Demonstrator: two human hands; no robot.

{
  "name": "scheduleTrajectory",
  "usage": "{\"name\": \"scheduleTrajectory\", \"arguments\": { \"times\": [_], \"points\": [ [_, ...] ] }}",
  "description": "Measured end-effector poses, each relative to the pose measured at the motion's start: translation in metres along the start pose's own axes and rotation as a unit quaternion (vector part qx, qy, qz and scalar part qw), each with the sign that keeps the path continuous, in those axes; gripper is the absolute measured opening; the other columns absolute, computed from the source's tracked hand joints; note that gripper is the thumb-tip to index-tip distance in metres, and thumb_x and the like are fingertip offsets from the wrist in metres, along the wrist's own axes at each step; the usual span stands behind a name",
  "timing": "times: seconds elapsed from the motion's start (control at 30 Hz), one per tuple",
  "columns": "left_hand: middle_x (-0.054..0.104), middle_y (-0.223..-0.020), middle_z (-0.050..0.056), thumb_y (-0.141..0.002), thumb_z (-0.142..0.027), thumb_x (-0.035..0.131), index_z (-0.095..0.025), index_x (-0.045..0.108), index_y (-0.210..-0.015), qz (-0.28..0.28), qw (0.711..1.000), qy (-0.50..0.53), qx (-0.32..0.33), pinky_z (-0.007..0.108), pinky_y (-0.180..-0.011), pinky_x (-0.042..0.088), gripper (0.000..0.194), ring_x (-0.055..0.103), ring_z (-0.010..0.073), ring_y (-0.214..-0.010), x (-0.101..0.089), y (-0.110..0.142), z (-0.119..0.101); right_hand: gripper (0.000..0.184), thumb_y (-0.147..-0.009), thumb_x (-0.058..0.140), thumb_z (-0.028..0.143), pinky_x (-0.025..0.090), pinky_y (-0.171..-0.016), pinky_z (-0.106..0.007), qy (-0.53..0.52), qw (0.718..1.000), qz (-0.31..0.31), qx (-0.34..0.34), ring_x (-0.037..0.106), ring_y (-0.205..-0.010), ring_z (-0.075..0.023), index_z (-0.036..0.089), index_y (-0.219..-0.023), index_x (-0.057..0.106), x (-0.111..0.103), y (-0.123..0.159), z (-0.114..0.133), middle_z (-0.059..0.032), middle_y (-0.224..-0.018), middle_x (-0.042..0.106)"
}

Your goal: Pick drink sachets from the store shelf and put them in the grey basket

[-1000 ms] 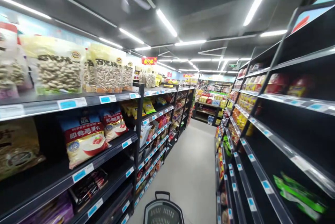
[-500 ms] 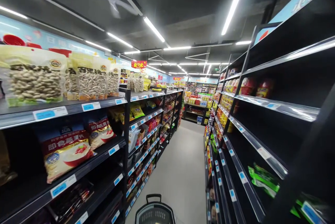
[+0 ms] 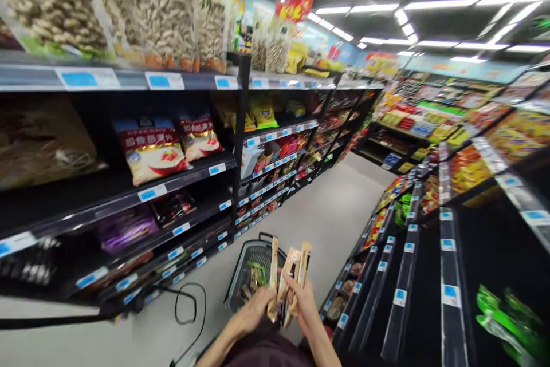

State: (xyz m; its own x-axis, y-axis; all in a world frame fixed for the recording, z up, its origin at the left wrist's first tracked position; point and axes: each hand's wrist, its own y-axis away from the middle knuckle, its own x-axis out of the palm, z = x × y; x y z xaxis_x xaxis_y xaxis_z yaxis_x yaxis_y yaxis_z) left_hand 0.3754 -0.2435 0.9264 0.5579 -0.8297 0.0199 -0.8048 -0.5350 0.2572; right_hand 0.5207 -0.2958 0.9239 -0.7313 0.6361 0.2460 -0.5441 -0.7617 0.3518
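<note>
Low in front of me, my left hand (image 3: 258, 305) is closed on a narrow beige packet (image 3: 274, 264) held upright. Beside it, my right hand (image 3: 303, 296) grips more beige packets (image 3: 305, 252), standing close together with dark print on them. Their exact kind is too blurred to read. Just beyond and to the left of my hands, a grey shopping basket (image 3: 235, 275) is on the floor, its handle folded to the far side. Inside it lie a green packet (image 3: 258, 271) and other items that I cannot make out.
Left shelves (image 3: 193, 171) hold bags of nuts (image 3: 158, 18), red-and-white bags (image 3: 150, 152) and a purple pack (image 3: 129, 232). Right shelves (image 3: 449, 275) carry green packets (image 3: 502, 315). Between them runs a grey aisle floor (image 3: 344, 195). A black cable (image 3: 204, 304) loops on the floor at left.
The view has tilted down and turned left. Both my hands, holding beige packets, have come into view near the basket, which now shows more fully.
</note>
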Motion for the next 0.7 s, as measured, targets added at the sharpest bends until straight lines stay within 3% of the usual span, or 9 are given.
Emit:
{"name": "scheduleTrajectory", "arguments": {
  "times": [0.07, 0.3, 0.47, 0.6, 0.7],
  "points": [
    [0.057, -0.135, 0.009, -0.093, -0.058, 0.03, -0.016, 0.061, -0.124, -0.006, 0.998, -0.055, 0.035, 0.04, -0.113, 0.027, 0.061, 0.043, 0.0282, -0.129, -0.001, 0.006, -0.006, 0.037, -0.057, 0.084, 0.04, 0.033, -0.037, -0.019, 0.016, 1.0, 0.022, 0.008, 0.036, -0.039, -0.0058, 0.017, -0.073, 0.06, -0.002, -0.005, 0.0, 0.0044, -0.054, 0.051],
    [0.066, -0.11, 0.007, -0.098, -0.051, 0.015, -0.015, 0.067, -0.11, 0.011, 0.993, -0.07, 0.09, 0.029, -0.094, 0.042, 0.064, 0.057, 0.0203, -0.096, -0.003, 0.012, -0.026, 0.038, -0.062, 0.084, 0.041, 0.029, -0.037, -0.018, 0.037, 0.993, 0.101, 0.048, 0.034, -0.04, -0.0047, 0.015, -0.076, 0.059, -0.006, -0.006, -0.014, 0.0052, -0.054, 0.05],
    [0.061, -0.109, 0.008, -0.099, -0.049, 0.016, -0.017, 0.068, -0.097, 0.019, 0.981, -0.114, 0.155, 0.029, -0.093, 0.041, 0.061, 0.056, 0.0182, -0.096, -0.006, -0.001, -0.027, 0.041, -0.061, 0.085, 0.041, 0.031, -0.037, -0.018, 0.014, 0.996, 0.07, 0.046, 0.037, -0.04, -0.0047, 0.014, -0.075, 0.058, -0.003, -0.009, -0.017, 0.0057, -0.053, 0.05],
    [0.062, -0.094, 0.007, -0.096, -0.05, 0.034, -0.015, 0.066, -0.093, -0.089, 0.974, -0.178, 0.104, 0.03, -0.084, 0.043, 0.047, 0.056, 0.0185, -0.086, -0.004, -0.01, -0.014, 0.042, -0.06, 0.086, 0.04, 0.034, -0.038, -0.018, -0.006, 0.999, 0.008, 0.031, 0.04, -0.041, -0.005, 0.014, -0.077, 0.058, 0.0, -0.013, -0.013, 0.0034, -0.059, 0.057],
    [0.066, -0.089, 0.005, -0.093, -0.047, 0.047, -0.016, 0.065, -0.103, -0.153, 0.976, -0.147, 0.048, 0.027, -0.075, 0.044, 0.037, 0.057, 0.0176, -0.079, -0.002, -0.013, -0.003, 0.041, -0.06, 0.086, 0.04, 0.036, -0.039, -0.018, -0.007, 0.999, -0.019, 0.027, 0.043, -0.042, -0.0055, 0.014, -0.079, 0.06, 0.001, -0.014, -0.012, 0.0021, -0.062, 0.06]
  ]
}}
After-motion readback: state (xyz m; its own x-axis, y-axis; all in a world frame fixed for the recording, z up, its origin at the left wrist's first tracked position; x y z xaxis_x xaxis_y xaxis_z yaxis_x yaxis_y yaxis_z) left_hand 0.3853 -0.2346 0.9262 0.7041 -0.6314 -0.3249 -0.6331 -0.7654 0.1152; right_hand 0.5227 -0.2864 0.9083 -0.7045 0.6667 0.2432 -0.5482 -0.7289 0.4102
